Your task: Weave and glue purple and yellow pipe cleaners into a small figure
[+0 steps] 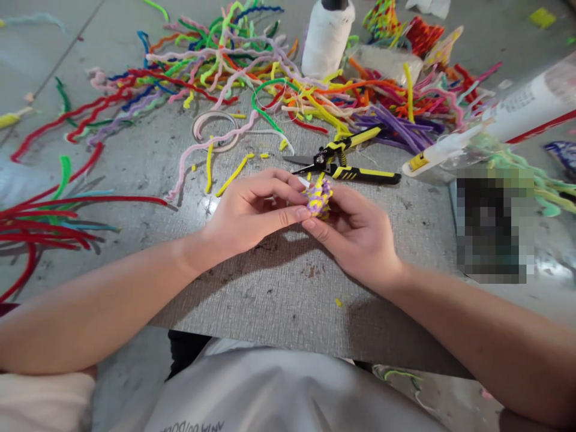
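Together, left hand (252,210) and right hand (362,234), nearly closed, are pinching the weave (319,198), presumably steadying it; shears (321,159) are lying near, likely for reach.

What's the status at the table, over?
Left hand and right hand pinching yellow-and-purple piece. Shears open, just beyond. Fuzzy stems heaped farther back.

left hand (245,213) and right hand (364,234) pinch yellow-purple piece (320,197).
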A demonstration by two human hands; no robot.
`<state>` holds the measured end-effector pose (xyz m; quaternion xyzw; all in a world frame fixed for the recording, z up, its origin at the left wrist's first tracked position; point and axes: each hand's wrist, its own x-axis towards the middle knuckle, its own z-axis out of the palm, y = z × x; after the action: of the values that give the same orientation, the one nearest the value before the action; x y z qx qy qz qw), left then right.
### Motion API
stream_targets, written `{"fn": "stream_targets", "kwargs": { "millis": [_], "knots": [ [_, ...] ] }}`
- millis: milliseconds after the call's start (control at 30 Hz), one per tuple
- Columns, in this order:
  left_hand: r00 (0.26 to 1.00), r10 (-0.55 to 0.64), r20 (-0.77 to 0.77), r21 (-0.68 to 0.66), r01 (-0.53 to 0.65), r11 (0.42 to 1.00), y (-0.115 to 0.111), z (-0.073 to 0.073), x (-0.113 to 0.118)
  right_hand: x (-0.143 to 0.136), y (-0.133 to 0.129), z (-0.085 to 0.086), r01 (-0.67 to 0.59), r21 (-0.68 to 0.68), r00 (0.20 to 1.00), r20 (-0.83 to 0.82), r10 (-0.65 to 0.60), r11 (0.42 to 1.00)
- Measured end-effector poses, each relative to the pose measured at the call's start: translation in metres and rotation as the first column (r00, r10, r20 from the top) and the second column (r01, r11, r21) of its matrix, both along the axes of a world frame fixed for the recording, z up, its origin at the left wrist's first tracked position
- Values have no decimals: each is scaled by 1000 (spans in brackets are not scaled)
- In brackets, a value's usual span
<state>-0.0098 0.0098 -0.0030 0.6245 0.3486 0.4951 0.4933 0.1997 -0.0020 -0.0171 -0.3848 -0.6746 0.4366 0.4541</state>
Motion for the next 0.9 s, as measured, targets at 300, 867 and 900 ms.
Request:
{"fn": "stream_targets", "kwargs": {
  "millis": [300,867,900],
  "knots": [
    [998,11,-56,58,-7,998,-5,6,1,1,0,7,38,273,988,135,-77,961],
    [969,183,-169,86,-170,982,-8,4,4,-3,-7,-10,92,169,990,-121,-72,981],
    [963,191,-190,102,-174,979,-9,5,4,-3,-7,-10,100,174,989,-123,-79,980]
  ]
}}
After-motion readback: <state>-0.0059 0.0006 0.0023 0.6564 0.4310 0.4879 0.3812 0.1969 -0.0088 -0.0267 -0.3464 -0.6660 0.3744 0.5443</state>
